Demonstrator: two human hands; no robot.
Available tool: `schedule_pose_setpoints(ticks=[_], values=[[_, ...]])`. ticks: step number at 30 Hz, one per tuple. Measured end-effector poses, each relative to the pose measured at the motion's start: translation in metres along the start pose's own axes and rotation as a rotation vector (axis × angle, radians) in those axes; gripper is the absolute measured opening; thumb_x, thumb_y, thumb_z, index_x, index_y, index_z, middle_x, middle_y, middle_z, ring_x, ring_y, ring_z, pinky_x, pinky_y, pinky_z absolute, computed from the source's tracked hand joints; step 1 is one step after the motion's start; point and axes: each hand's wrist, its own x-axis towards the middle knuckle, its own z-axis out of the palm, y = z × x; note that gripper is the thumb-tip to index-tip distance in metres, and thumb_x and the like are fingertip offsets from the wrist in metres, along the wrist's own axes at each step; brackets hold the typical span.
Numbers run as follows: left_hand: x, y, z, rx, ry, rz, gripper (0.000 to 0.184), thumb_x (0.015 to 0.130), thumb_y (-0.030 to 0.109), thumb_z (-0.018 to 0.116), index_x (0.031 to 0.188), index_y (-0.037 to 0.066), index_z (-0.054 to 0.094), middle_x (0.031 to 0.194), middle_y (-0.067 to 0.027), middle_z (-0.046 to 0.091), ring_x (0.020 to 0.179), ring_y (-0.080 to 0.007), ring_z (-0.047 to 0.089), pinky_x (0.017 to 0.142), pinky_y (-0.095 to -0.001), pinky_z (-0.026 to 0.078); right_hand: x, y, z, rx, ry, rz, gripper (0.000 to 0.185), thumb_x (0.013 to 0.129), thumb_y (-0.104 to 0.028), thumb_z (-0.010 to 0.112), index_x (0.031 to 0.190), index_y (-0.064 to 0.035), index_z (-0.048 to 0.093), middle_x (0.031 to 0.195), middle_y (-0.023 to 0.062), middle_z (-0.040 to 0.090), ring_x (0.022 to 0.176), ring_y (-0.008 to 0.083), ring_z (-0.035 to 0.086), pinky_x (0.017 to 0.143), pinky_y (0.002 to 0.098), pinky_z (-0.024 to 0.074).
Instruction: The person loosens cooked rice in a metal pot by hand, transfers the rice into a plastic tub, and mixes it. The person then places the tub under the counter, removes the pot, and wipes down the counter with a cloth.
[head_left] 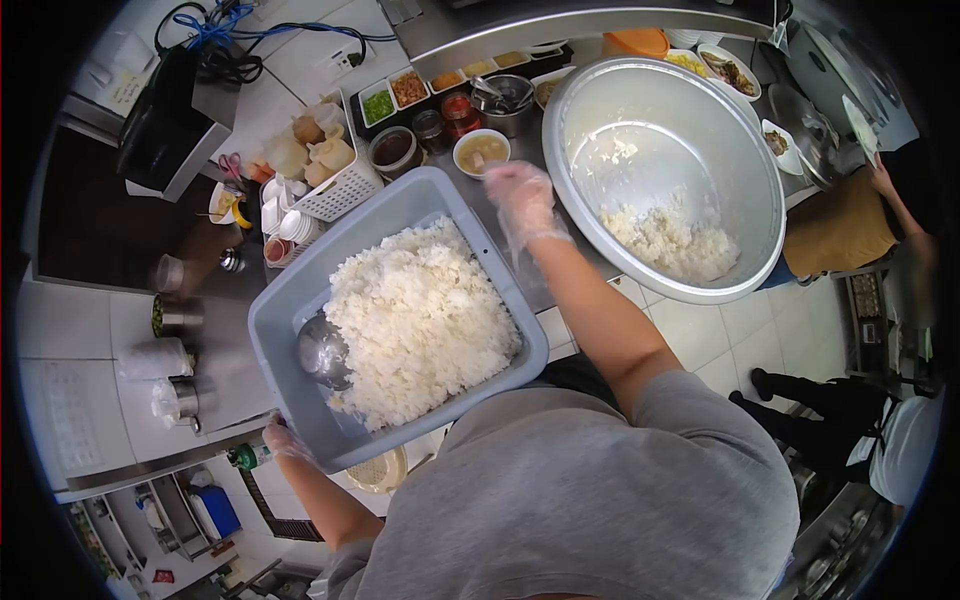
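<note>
Touching the grey tub (pixel 497 275) at its corner: left hand (pixel 283 440) (gloved; cannot tell finger closure). Rice (pixel 425 320) lies beyond those fingers, inside. Right hand (pixel 520 195): fingers curled, hold unclear, just beside soup bowl (pixel 457 158); metal basin (pixel 655 165) rightward.

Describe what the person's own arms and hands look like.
The right hand and left hand each wear a thin, see-through plastic glove, the right one baggy and crinkled around the wrist. The forearms are bare below short, plain grey sleeves; no markings show on them.
</note>
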Motion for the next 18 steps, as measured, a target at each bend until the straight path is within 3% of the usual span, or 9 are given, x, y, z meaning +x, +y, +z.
schedule_pose_setpoints(ticks=[3,4,7,10,13,16,18], values=[[0.001,0.001,-0.002,-0.007,0.044,0.023,0.023,0.084,0.015,0.051,0.068,0.002,0.061,0.067,-0.0052,0.057,0.060,-0.0189,0.054,0.056,-0.0317,0.045,-0.020,-0.011,-0.001,-0.049,-0.578,-0.329,0.012,0.082,-0.004,0.056,0.079,-0.0030,0.068,0.083,0.0068,0.069,0.073,0.0183,0.064,0.071,0.0312,0.0507],[-0.015,0.007,0.009,-0.042,0.081,0.029,0.022,0.083,0.015,0.052,0.065,0.004,0.059,0.065,-0.0040,0.055,0.058,-0.0184,0.052,0.055,-0.0316,0.044,-0.006,0.009,-0.002,0.034,-0.463,-0.255,0.014,0.082,-0.006,0.054,0.079,-0.0016,0.067,0.083,0.0110,0.069,0.075,0.0231,0.065,0.071,0.0334,0.0512],[-0.034,0.010,0.022,-0.116,0.169,0.055,0.022,0.081,0.013,0.055,0.060,0.008,0.053,0.062,-0.0014,0.051,0.055,-0.0169,0.050,0.053,-0.0308,0.042,0.043,0.054,-0.010,-0.804,-0.214,-0.398,0.013,0.079,-0.007,0.059,0.086,-0.0009,0.068,0.087,0.0178,0.068,0.076,0.0246,0.065,0.067,0.0337,0.0518],[-0.052,0.016,0.031,-0.143,0.159,0.040,0.023,0.081,0.011,0.055,0.059,0.010,0.052,0.061,-0.0001,0.050,0.056,-0.0155,0.049,0.054,-0.0299,0.042,0.059,0.104,-0.004,-1.102,-0.232,-0.824,0.013,0.077,-0.010,0.057,0.076,-0.0017,0.066,0.077,0.0190,0.064,0.074,0.0372,0.063,0.066,0.0434,0.0512],[-0.062,0.019,0.040,-0.141,0.214,0.042,0.022,0.083,0.011,0.055,0.062,0.010,0.052,0.062,-0.0001,0.051,0.058,-0.0152,0.050,0.058,-0.0297,0.044,0.064,0.119,0.005,-1.243,-0.273,-0.740,0.011,0.077,-0.008,0.058,0.079,-0.0025,0.067,0.079,0.0170,0.066,0.071,0.0319,0.065,0.064,0.0402,0.0517],[-0.061,0.018,0.028,-0.214,0.243,0.082,0.018,0.086,0.013,0.053,0.069,0.008,0.054,0.065,-0.0013,0.052,0.061,-0.0156,0.052,0.062,-0.0304,0.046,0.048,0.078,0.009,-0.375,-0.132,-0.591,0.015,0.074,-0.001,0.058,0.086,-0.0039,0.068,0.084,0.0136,0.068,0.069,0.0250,0.065,0.066,0.0349,0.0522],[-0.046,0.008,0.022,-0.276,0.215,0.046,0.016,0.088,0.013,0.052,0.074,0.007,0.054,0.068,-0.0023,0.053,0.064,-0.0160,0.052,0.064,-0.0303,0.047,-0.006,0.000,0.015,-0.142,0.001,-0.164,0.024,0.074,0.006,0.056,0.092,-0.0057,0.068,0.086,0.0090,0.070,0.073,0.0202,0.065,0.071,0.0297,0.0516]])
